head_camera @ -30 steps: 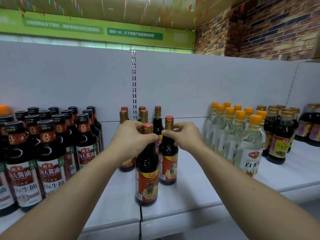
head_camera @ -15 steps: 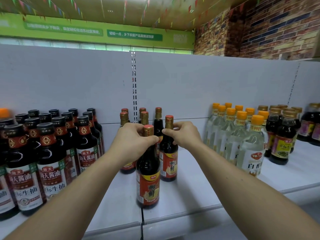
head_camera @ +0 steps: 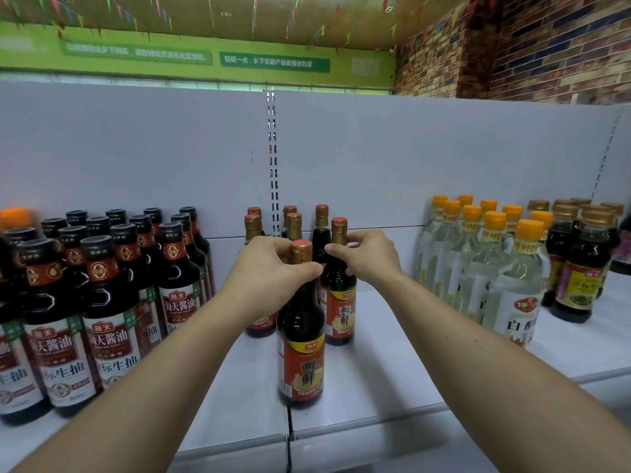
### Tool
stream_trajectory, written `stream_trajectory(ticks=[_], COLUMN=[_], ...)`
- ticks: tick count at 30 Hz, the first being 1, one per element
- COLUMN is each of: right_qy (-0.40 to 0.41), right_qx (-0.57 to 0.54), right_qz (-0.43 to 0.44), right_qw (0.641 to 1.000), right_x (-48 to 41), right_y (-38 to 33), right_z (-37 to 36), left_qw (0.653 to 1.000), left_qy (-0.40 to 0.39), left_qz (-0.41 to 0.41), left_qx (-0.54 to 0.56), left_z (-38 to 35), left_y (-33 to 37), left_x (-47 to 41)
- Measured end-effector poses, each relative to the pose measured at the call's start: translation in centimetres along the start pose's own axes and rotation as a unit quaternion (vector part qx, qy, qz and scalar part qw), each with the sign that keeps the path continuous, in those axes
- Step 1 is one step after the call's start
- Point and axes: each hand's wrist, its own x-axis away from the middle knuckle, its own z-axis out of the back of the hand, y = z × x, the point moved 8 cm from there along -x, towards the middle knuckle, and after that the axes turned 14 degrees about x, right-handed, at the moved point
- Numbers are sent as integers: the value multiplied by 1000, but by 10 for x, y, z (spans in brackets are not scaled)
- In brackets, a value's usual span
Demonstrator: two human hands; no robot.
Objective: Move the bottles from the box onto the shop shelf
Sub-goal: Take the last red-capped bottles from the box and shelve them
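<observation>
Standing upright at the centre of the frame, the front bottle (head_camera: 300, 349) rests on the white shelf (head_camera: 392, 363) near its front edge. The left hand (head_camera: 269, 278) curls its fingers round this bottle's gold neck, just under the red cap. Just behind and to the right, a second bottle (head_camera: 339, 308) stands on the same shelf, its neck pinched by the right hand (head_camera: 367, 257). More red-capped bottles (head_camera: 293, 221) stand behind them. At lower left crowd black-capped soy bottles (head_camera: 106, 302), and at right stand orange-capped clear bottles (head_camera: 498, 278)
</observation>
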Motion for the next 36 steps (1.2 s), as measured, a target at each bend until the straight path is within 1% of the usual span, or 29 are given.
stream_trajectory(ticks=[21, 36], right_qy=[47, 64], right_qx=[20, 28], right_qz=[-12, -12], right_qw=[999, 998], right_x=[-21, -25], right_y=[-5, -13], right_z=[-14, -18], left_qw=[1000, 1000], left_qy=[3, -9], left_qz=[-4, -14], left_qx=[4, 16], left_z=[1, 2], left_y=[-5, -7], left_x=[-4, -6])
